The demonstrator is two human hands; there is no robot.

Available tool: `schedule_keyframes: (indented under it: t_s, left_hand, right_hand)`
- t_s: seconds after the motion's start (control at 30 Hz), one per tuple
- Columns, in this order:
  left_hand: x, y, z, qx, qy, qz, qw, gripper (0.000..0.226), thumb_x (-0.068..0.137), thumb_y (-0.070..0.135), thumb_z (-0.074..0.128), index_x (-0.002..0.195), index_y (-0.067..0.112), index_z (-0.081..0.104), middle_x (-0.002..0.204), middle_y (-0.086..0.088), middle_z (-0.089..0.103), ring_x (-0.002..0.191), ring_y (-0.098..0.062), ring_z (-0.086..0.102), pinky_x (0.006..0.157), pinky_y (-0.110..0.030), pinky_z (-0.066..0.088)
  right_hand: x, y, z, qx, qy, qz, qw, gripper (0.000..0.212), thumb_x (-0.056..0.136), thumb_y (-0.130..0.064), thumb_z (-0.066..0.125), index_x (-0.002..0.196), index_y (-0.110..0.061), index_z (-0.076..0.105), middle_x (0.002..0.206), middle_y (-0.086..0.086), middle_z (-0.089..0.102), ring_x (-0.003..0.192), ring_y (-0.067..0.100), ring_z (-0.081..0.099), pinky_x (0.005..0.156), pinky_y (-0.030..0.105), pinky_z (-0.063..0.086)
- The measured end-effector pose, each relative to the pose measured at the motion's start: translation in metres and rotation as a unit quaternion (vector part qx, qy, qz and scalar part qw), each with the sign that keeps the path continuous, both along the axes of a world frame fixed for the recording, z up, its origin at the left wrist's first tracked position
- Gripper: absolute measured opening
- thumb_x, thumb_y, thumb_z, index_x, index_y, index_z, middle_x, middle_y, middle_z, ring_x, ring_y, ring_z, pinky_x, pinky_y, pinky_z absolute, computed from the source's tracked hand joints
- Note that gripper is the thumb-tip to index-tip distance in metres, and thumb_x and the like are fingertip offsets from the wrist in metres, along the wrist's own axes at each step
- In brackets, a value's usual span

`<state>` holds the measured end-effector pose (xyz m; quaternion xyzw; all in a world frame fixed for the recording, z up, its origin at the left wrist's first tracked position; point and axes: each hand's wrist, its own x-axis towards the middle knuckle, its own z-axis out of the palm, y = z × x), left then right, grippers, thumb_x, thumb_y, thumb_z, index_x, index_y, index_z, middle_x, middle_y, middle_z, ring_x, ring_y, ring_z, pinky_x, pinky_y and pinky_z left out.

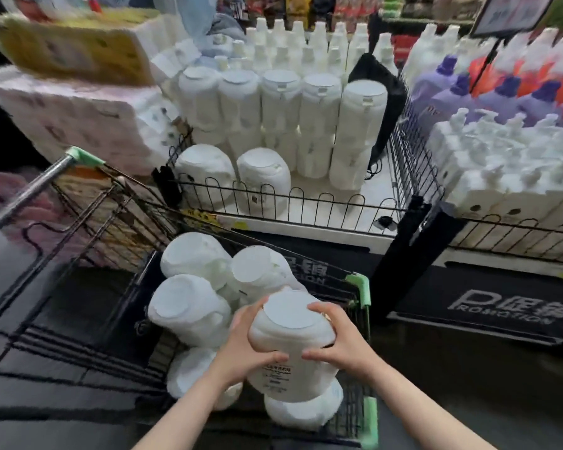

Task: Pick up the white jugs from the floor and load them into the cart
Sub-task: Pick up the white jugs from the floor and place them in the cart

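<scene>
Two bare arms. No sleeves in view. Left hand (241, 347) bare: no glove, no ring, no watch. Right hand (338, 342) bare too. Nails short and plain. Wrists bare.

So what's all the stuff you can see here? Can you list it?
held jug: one, white, over the cart, in both hands.
cart jugs: at least five, white, piled in the cart.
cart: one, black wire with green corners, in front of the person.
bin jugs: two lying down, white, front of the wire bin.
tall bottles: many, white, stacked behind them.
purple bottles: several, upper right shelf.
pump bottles: many, white, right bin.
tissue packs: pink and yellow, upper left.
left hand: grip on the held jug's left side.
right hand: grip on its right side.
</scene>
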<state>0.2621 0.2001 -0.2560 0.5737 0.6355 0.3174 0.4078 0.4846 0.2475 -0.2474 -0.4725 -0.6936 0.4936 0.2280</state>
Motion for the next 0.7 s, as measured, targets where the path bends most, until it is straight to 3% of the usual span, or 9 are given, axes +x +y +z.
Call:
schedule_keyframes:
  t_s: [0.17, 0.4, 0.53, 0.6, 0.7]
  left_hand:
    - [-0.022, 0.003, -0.007, 0.018, 0.003, -0.034, 0.999, 0.105, 0.042, 0.037, 0.087, 0.12, 0.074, 0.026, 0.133, 0.014, 0.039, 0.119, 0.017, 0.034, 0.097, -0.008, 0.032]
    - [-0.073, -0.023, -0.021, 0.006, -0.009, -0.002, 1.0, 0.105, 0.042, 0.038, 0.085, 0.12, 0.074, 0.024, 0.135, 0.013, 0.033, 0.125, 0.013, 0.029, 0.098, -0.003, 0.027]
    - [-0.12, -0.038, -0.036, 0.005, 0.008, -0.02, 1.0, 0.109, 0.043, 0.038, 0.087, 0.124, 0.072, 0.021, 0.133, 0.021, 0.026, 0.124, 0.018, 0.025, 0.104, -0.005, 0.024]
    - [-0.146, -0.046, -0.048, -0.008, 0.031, -0.04, 0.999, 0.111, 0.044, 0.039, 0.089, 0.127, 0.067, 0.022, 0.133, 0.027, 0.019, 0.126, 0.017, 0.023, 0.107, -0.011, 0.024]
    - [-0.179, -0.053, -0.068, -0.026, 0.052, -0.061, 0.996, 0.111, 0.044, 0.042, 0.086, 0.128, 0.068, 0.018, 0.134, 0.021, 0.017, 0.13, 0.004, 0.024, 0.11, -0.019, 0.023]
  right_hand:
    - [-0.022, -0.009, -0.011, 0.02, 0.005, -0.024, 1.0, 0.078, 0.049, -0.038, 0.087, 0.114, -0.05, 0.045, 0.132, -0.01, 0.036, 0.127, 0.003, 0.035, 0.11, 0.028, 0.033]
    - [-0.079, -0.014, -0.025, 0.017, -0.002, 0.022, 1.0, 0.076, 0.05, -0.03, 0.087, 0.112, -0.043, 0.046, 0.124, -0.015, 0.036, 0.123, 0.005, 0.037, 0.106, 0.033, 0.039]
    - [-0.125, -0.03, -0.044, 0.023, -0.014, 0.018, 0.999, 0.075, 0.046, -0.037, 0.084, 0.108, -0.046, 0.043, 0.118, -0.01, 0.04, 0.117, 0.004, 0.04, 0.099, 0.024, 0.04]
    - [-0.15, -0.041, -0.056, 0.011, -0.013, 0.019, 1.0, 0.075, 0.047, -0.034, 0.083, 0.108, -0.045, 0.041, 0.12, -0.012, 0.038, 0.118, 0.01, 0.042, 0.1, 0.028, 0.041]
    - [-0.182, -0.058, -0.077, 0.013, -0.022, 0.014, 1.0, 0.074, 0.048, -0.03, 0.081, 0.105, -0.045, 0.037, 0.123, -0.015, 0.033, 0.117, 0.016, 0.042, 0.1, 0.03, 0.04]
